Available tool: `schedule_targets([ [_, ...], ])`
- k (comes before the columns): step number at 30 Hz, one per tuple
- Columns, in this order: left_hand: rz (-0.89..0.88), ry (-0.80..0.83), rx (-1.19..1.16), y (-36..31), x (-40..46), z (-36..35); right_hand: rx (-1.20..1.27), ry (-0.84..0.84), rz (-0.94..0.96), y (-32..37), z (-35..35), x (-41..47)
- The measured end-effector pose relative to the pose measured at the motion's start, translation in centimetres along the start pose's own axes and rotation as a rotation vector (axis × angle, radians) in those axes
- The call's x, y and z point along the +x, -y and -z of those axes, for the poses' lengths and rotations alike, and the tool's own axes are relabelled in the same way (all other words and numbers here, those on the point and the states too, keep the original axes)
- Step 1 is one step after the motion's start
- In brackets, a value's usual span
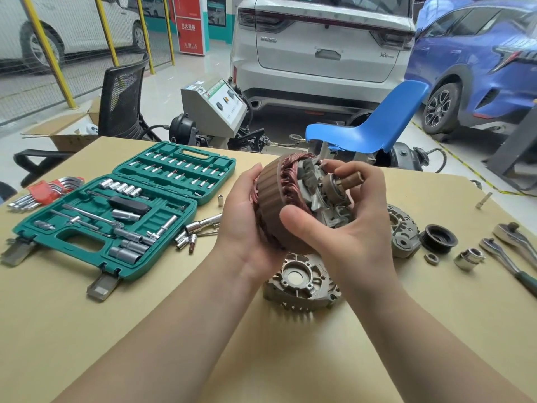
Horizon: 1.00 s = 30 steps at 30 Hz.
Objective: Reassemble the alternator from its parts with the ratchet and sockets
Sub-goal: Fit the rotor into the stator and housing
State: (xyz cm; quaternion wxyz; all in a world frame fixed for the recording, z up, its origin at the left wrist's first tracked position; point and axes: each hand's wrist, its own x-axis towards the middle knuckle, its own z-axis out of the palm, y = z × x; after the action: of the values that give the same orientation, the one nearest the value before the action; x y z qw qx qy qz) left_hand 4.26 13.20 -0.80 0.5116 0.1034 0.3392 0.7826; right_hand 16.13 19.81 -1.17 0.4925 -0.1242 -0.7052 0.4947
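Both hands hold the brown stator ring with copper windings and the grey rotor inside it, lifted above the table. My left hand cups the ring's left side. My right hand grips it from the right, thumb on the ring's face, fingers by the rotor's shaft end. A grey housing half lies below on the table. Another housing half, a black pulley, a nut, a large socket and two ratchets lie to the right.
An open green socket case sits at the left, with hex keys beyond it and loose sockets beside it. A bolt lies at the far right. Chairs, a grey machine and parked cars stand behind the table.
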Motion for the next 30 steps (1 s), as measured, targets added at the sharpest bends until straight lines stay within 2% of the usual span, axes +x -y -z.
schedule_targets([
  [5,0.040,0.059,0.220,-0.4,-0.2,0.5,0.270,-0.110,-0.186,-0.3,0.7,0.1],
  [7,0.053,0.081,0.388,-0.7,0.0,1.2,0.351,-0.156,-0.265,-0.4,1.3,0.0],
  [9,-0.015,0.066,0.562,-1.2,0.3,2.0,0.377,-0.167,-0.306,-0.6,2.1,-0.1],
  [13,-0.289,0.021,0.853,-1.5,0.6,5.8,0.243,-0.128,-0.224,-1.0,3.5,-0.8],
  [15,-0.351,0.080,0.992,-0.7,0.1,8.3,0.144,-0.097,-0.155,-1.0,4.1,-1.2],
  [18,-0.353,0.236,1.205,0.8,-0.3,11.0,0.037,-0.044,-0.094,-1.1,4.7,-1.8],
  [21,-0.299,0.284,1.418,1.9,-0.4,11.3,0.000,-0.018,-0.079,-1.5,4.8,-2.5],
  [23,-0.277,0.288,1.454,2.5,-0.3,10.8,-0.045,-0.002,-0.067,-1.7,4.5,-2.9],
  [30,-0.262,0.259,1.326,2.8,-0.4,10.4,-0.138,0.066,-0.050,-2.3,4.0,-3.7],
])
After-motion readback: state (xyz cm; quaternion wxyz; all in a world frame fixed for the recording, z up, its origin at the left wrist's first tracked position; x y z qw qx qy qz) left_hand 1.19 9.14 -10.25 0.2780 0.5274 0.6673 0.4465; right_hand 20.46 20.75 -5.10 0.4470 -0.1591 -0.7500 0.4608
